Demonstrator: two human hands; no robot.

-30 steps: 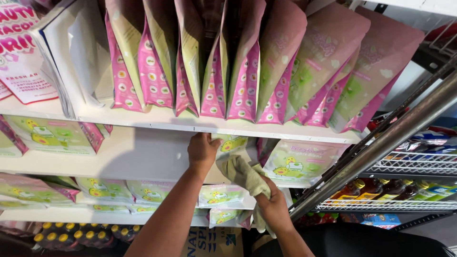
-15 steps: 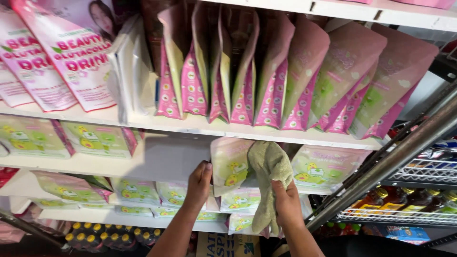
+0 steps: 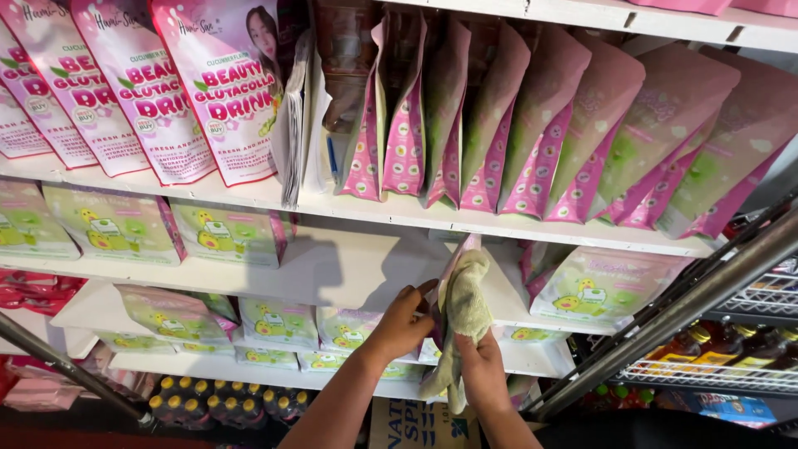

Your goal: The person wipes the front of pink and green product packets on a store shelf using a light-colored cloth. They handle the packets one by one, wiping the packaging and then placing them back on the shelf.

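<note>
The left hand (image 3: 405,320) grips a pink pouch (image 3: 449,278) by its edge, lifted off the white shelf (image 3: 332,270) and turned edge-on so the right hand (image 3: 482,374), closed around a pale green cloth (image 3: 464,312), can press it against the pouch's side.

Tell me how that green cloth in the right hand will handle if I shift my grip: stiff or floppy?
Probably floppy: the cloth folds over the pouch and its tail hangs limp below the right hand. Likely light, since it drapes from a loose grasp. Its fuzzy surface suggests it won't slip easily.
</note>
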